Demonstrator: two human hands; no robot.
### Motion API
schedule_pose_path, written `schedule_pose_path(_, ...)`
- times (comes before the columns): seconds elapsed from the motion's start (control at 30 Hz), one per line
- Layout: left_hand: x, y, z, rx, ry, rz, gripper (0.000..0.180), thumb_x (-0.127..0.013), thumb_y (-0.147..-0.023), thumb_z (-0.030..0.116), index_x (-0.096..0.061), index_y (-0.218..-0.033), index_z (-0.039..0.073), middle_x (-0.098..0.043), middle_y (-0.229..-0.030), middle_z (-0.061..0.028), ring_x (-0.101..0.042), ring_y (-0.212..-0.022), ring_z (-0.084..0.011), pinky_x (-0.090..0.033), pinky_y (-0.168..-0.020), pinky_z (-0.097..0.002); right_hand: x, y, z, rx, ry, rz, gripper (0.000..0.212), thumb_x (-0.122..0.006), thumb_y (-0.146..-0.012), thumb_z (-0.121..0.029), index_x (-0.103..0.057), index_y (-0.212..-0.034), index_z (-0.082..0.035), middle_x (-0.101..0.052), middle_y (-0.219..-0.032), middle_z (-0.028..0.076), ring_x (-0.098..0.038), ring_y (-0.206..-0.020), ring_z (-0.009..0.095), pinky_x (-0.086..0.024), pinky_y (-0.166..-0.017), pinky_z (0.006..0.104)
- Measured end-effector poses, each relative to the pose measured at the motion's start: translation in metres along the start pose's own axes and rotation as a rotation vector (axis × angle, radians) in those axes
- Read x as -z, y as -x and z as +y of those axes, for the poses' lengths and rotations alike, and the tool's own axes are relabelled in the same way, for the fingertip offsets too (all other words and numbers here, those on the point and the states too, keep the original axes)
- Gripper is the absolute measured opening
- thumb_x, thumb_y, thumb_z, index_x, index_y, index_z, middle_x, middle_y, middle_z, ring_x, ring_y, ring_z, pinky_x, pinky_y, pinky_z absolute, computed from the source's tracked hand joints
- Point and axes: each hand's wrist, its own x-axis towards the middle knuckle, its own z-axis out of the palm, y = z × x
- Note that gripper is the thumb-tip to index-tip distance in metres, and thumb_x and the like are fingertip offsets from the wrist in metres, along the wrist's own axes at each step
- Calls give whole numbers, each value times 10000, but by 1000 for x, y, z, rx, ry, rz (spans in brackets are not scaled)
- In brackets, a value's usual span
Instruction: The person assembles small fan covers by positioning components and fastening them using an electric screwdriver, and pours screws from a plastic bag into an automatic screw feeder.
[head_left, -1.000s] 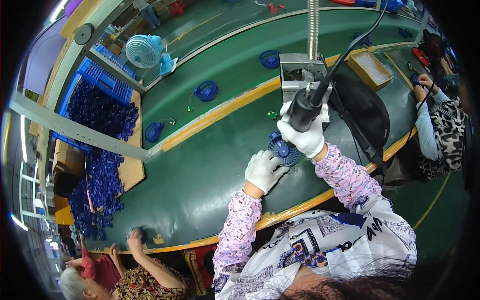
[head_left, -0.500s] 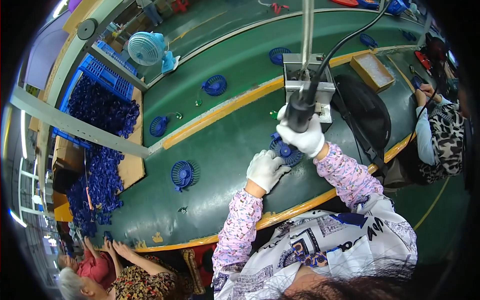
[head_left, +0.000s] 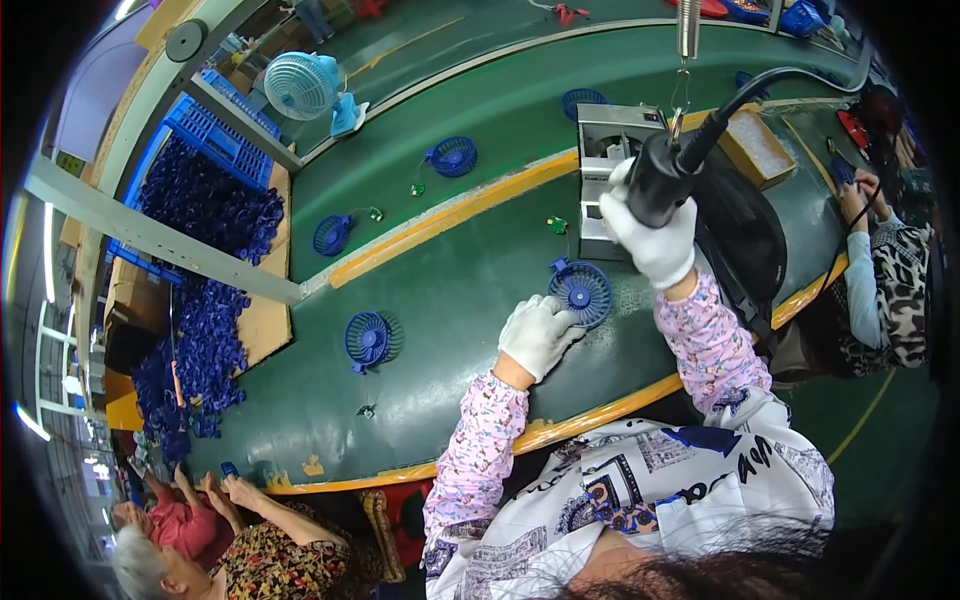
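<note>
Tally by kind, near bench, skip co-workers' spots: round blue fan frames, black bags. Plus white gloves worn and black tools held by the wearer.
Round blue fan frames: 2
Black bag: 1
White gloves: 2
Black tool: 1
Total: 6

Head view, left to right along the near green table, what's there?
Pile of blue parts, lone blue fan frame, left gloved hand, another blue fan frame, right gloved hand around a black corded tool, black bag.
</note>
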Motion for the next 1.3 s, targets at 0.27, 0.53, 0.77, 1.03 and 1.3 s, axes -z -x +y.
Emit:
schedule_pose_path(0.27,3,-3,0,22,7,-20,163,-647,-754,273,-657,-786,113,-563,-787,-88,-536,-792,-284,-419,-690,-392,-34,35,24,-143,-49,-202,275,-674,-719,40,-553,-954,-37,-559,-758,-5,-546,-681,67,-449,-623,221)
schedule_pose_path(0.53,-1,-2,-5,15,74,30,183,-650,-748,290,-664,-778,111,-584,-833,-107,-545,-832,-295,-419,-721,-403,-44,38,37,-174,-19,-315,271,-704,-718,-3,-574,-952,-40,-583,-831,-6,-550,-734,64,-453,-652,227)
schedule_pose_path(0.77,0,0,-14,96,89,105,151,-689,-708,228,-636,-743,91,-579,-825,-107,-561,-803,-301,-457,-716,-402,-29,32,35,-438,-324,-248,252,-680,-710,24,-573,-930,-35,-567,-731,-19,-535,-639,63,-442,-599,218)
schedule_pose_path(1.03,65,38,-88,771,-378,603,525,-714,-690,139,-531,-1170,33,-356,-1363,-233,-349,-1258,-393,-318,-1037,-420,0,-14,-8,66,-192,101,280,-593,-760,124,-538,-1004,-1,-554,-718,22,-543,-555,94,-441,-518,230)
schedule_pose_path(1.3,78,58,-76,1298,-628,181,386,-635,-780,390,-618,-1067,131,-532,-1185,-70,-521,-1079,-241,-368,-923,-459,9,-10,16,-10,23,117,239,-693,-755,-7,-581,-967,-4,-589,-748,11,-568,-641,67,-448,-576,217)
